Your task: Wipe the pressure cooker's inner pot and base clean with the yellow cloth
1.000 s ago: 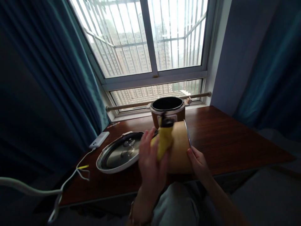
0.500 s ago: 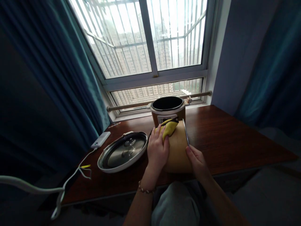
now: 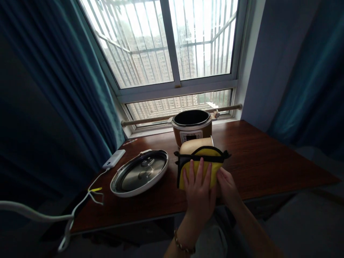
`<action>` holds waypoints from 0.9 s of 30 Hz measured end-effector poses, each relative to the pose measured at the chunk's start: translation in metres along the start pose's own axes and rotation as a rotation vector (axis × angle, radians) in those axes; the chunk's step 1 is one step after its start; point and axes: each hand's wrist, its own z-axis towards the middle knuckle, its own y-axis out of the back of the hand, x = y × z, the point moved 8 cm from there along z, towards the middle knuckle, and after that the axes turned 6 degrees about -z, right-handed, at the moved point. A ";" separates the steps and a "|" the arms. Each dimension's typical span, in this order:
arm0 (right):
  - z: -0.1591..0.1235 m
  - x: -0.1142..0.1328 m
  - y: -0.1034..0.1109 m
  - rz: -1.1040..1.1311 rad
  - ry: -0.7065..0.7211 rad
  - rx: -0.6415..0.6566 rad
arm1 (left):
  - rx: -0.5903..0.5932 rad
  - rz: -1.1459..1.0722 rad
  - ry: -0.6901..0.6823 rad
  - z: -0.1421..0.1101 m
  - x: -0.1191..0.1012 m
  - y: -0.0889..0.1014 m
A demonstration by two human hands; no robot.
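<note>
A yellow cleaning cloth (image 3: 200, 173) with black edging is spread over the near side of a tan inner pot (image 3: 194, 144), which is tipped on its side. My left hand (image 3: 198, 190) holds the cloth pressed to the pot, its fingers laid across the fabric. At the pot's right side, my right hand (image 3: 228, 184) is closed around the rim area; the cloth partly covers its fingertips. Just behind the pot stands the cooker body (image 3: 191, 129), upright and open at the top, with a control panel on its front.
A round cooker lid (image 3: 140, 173) lies inner side up on the wooden table (image 3: 263, 157), left of the pot. Farther left are a white power bank (image 3: 114, 159) and a white cable (image 3: 80, 202) with a yellow tie. A barred window (image 3: 174, 43) is behind the table.
My left hand has moved right and down, and the cloth, bunched before, now lies spread over the pot's near side. The pot has tilted slightly; my right hand remains at its rim.
</note>
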 end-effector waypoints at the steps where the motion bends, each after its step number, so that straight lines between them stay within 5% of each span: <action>1: 0.000 -0.001 -0.001 0.003 -0.003 0.016 | -0.016 0.004 0.007 -0.005 0.000 -0.001; 8: -0.025 -0.003 -0.001 -0.269 0.087 0.125 | -0.080 0.000 0.069 -0.015 0.011 0.004; 13: -0.048 -0.027 0.013 -0.350 0.054 0.037 | -0.073 -0.024 0.050 -0.020 0.007 0.002; 18: -0.047 -0.034 0.017 -0.195 0.003 -0.013 | -0.123 -0.048 0.075 -0.038 0.004 -0.005; 27: -0.027 -0.010 0.001 0.193 -0.188 -0.068 | -0.250 -0.076 0.071 -0.074 0.012 -0.021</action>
